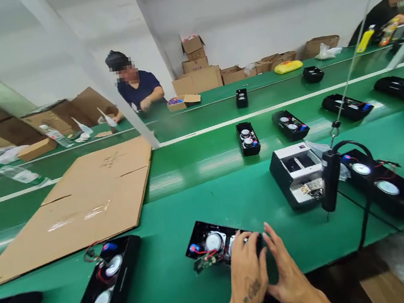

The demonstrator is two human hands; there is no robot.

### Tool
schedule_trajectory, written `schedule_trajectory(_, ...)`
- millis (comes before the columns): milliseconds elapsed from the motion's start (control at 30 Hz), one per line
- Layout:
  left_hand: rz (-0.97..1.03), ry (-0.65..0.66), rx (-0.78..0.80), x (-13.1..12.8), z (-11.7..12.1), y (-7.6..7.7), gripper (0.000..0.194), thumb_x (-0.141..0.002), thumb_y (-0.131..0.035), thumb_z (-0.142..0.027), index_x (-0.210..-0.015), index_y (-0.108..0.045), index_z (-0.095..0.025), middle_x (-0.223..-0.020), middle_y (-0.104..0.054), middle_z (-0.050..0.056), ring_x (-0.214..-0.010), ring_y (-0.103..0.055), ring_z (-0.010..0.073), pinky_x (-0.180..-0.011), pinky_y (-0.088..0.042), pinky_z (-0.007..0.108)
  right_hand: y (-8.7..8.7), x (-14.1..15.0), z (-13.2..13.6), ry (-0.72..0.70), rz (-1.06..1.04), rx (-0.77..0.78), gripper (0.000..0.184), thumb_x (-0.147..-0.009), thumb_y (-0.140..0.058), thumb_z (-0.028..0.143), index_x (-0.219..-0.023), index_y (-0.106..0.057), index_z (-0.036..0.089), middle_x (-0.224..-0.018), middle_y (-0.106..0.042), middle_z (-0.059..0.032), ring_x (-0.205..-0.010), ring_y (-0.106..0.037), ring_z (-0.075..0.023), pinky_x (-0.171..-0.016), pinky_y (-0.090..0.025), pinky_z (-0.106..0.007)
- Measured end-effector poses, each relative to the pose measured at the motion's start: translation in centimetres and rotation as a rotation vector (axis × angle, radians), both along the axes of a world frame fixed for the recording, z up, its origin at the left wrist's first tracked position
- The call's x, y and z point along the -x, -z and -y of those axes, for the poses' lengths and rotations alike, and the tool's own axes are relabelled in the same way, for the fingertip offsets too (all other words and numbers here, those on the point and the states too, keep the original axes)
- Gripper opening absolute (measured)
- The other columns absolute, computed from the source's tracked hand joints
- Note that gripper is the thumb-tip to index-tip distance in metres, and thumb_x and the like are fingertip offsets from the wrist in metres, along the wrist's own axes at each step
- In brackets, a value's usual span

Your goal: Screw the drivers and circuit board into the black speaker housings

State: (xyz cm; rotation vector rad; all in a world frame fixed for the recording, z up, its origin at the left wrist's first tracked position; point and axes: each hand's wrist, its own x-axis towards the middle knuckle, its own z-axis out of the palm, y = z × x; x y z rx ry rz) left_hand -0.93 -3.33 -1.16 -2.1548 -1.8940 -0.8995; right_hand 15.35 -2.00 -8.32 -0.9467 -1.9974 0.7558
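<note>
A black speaker box [195, 234] lies open side up on the green bench in front of me. Inside it are round silver speaker drivers [213, 242], a blue part with red wires, and a small circuit board [205, 262] hanging at its near edge. My left hand [246, 266] is closed over the box's right end, with its fingers bent across the rim. Close beside that end is my right hand [286, 273], its fingers stretched upward and the thumb apart. Whether the right fingertips touch the box is hard to tell.
An electric screwdriver [330, 180] hangs from a cable at right, before a grey-and-black device [296, 173]. More speaker boxes [103, 293] lie left, right [387, 184] and along the green line behind. Flat cardboard [97, 187] covers the left. Two people sit across.
</note>
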Motion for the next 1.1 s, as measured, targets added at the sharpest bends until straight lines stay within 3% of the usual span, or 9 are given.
schedule_trajectory(167, 0.165, 0.235, -0.064, -1.0, 1.8, -2.9, 0.036, -0.102, -0.055, -0.016, -0.135, -0.064, -0.025, -0.111, -0.080, 0.007, -0.109, -0.076, 0.0230, -0.097, -0.066, 0.043, -1.1, -3.5, -3.7, -0.101, 0.040, 0.077, 0.119, -0.071, -0.082, 0.021, -0.172, -0.021, 0.027, -0.165, -0.043, -0.0215, -0.152, -0.051, -0.0423, -0.118, -0.053, -0.057)
schedule_trajectory(300, 0.217, 0.308, -0.152, 2.8, 2.7, -4.8, 0.026, -0.100, -0.064, -0.011, -0.121, -0.070, -0.025, -0.095, -0.079, 0.002, -0.101, -0.076, 0.0205, -0.097, -0.065, 0.042, -5.8, -9.1, -8.5, -0.291, 0.226, 0.258, 0.106, -0.067, -0.084, 0.016, -0.164, -0.044, 0.026, -0.166, -0.043, -0.0185, -0.150, -0.053, -0.0384, -0.123, -0.049, -0.052)
schedule_trajectory(433, 0.144, 0.298, -0.113, 5.4, 2.0, -4.7, 0.012, -0.103, -0.066, -0.021, -0.110, -0.074, -0.024, -0.098, -0.079, 0.003, -0.111, -0.073, 0.0226, -0.100, -0.064, 0.042, -9.7, -11.6, -9.4, -0.170, 0.293, 0.256, 0.088, -0.077, -0.084, 0.016, -0.158, -0.053, 0.032, -0.174, -0.037, -0.0135, -0.157, -0.045, -0.0388, -0.126, -0.044, -0.057)
schedule_trajectory(567, 0.141, 0.314, -0.086, 6.0, 1.1, -3.3, 0.012, -0.101, -0.068, -0.024, -0.111, -0.075, -0.026, -0.103, -0.078, 0.003, -0.119, -0.072, 0.0241, -0.103, -0.063, 0.044, -10.3, -8.9, -5.8, -0.097, 0.118, -0.065, 0.047, -0.090, -0.083, 0.033, -0.133, -0.067, 0.025, -0.137, -0.069, -0.0145, -0.124, -0.068, -0.0310, -0.105, -0.058, -0.051)
schedule_trajectory(667, 0.157, 0.346, -0.087, 5.9, 0.6, -2.4, 0.015, -0.100, -0.068, -0.016, -0.109, -0.075, -0.026, -0.099, -0.078, 0.001, -0.116, -0.073, 0.0223, -0.111, -0.058, 0.045, -9.4, -4.6, -2.8, -0.126, 0.088, -0.268, 0.031, -0.099, -0.073, 0.042, -0.120, -0.066, 0.021, -0.109, -0.077, -0.0107, -0.099, -0.072, -0.0261, -0.084, -0.059, -0.044)
schedule_trajectory(733, 0.172, 0.366, -0.078, 5.8, 0.4, -2.1, 0.017, -0.099, -0.067, -0.012, -0.109, -0.074, -0.025, -0.096, -0.078, -0.001, -0.115, -0.073, 0.0213, -0.115, -0.055, 0.046, -8.7, -1.8, -1.9, -0.065, 0.050, -0.335, 0.013, -0.105, -0.063, 0.029, -0.113, -0.066, 0.019, -0.098, -0.079, -0.0085, -0.092, -0.074, -0.0238, -0.079, -0.059, -0.041)
schedule_trajectory(833, 0.195, 0.368, -0.076, 5.7, 0.2, -1.9, 0.020, -0.098, -0.067, -0.008, -0.109, -0.073, -0.024, -0.096, -0.077, -0.001, -0.114, -0.073, 0.0204, -0.117, -0.054, 0.045, -8.3, 0.3, -2.9, 0.060, -0.066, -0.301, 0.014, -0.104, -0.058, 0.013, -0.109, -0.069, 0.020, -0.093, -0.081, -0.0066, -0.087, -0.076, -0.0210, -0.079, -0.060, -0.039)
schedule_trajectory(933, 0.218, 0.335, -0.086, 5.5, 0.2, -1.7, 0.023, -0.098, -0.065, -0.005, -0.110, -0.073, -0.023, -0.101, -0.075, 0.002, -0.117, -0.073, 0.0202, -0.116, -0.055, 0.044, -9.4, -0.4, -5.8, 0.153, -0.153, -0.143, 0.007, -0.104, -0.068, 0.021, -0.107, -0.075, 0.021, -0.093, -0.083, -0.0059, -0.082, -0.077, -0.0196, -0.076, -0.062, -0.035)
schedule_trajectory(1100, 0.203, 0.268, -0.032, 4.4, 0.3, -1.5, 0.035, -0.098, -0.056, 0.001, -0.116, -0.071, -0.025, -0.119, -0.069, 0.007, -0.137, -0.063, 0.0261, -0.115, -0.055, 0.051, -12.4, -3.9, -9.0, -0.273, 0.032, -0.202, 0.017, -0.106, -0.063, 0.015, -0.110, -0.078, 0.021, -0.097, -0.084, -0.0037, -0.084, -0.076, -0.0169, -0.075, -0.056, -0.032)
